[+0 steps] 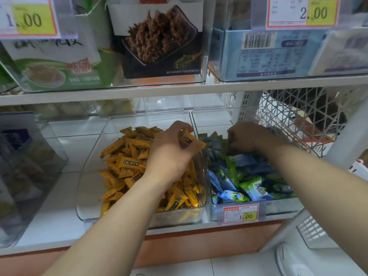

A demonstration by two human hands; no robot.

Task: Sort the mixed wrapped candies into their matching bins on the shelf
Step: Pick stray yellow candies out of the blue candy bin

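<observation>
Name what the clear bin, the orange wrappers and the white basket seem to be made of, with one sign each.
Clear bin: likely rigid plastic, glossy; contents show through its walls.
Orange wrappers, like the one the left hand pinches: probably thin plastic film; crimped ends, slight sheen.
White basket: apparently moulded plastic; openwork lattice, matte.

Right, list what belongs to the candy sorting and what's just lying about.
Job: left-hand grip pinching one orange wrapped candy; clear plastic bin of orange candies; clear plastic bin of blue and green candies; right-hand grip down among those.
Lying about: black cardboard snack box; green-and-white snack box; white lattice plastic basket; yellow price label.
</observation>
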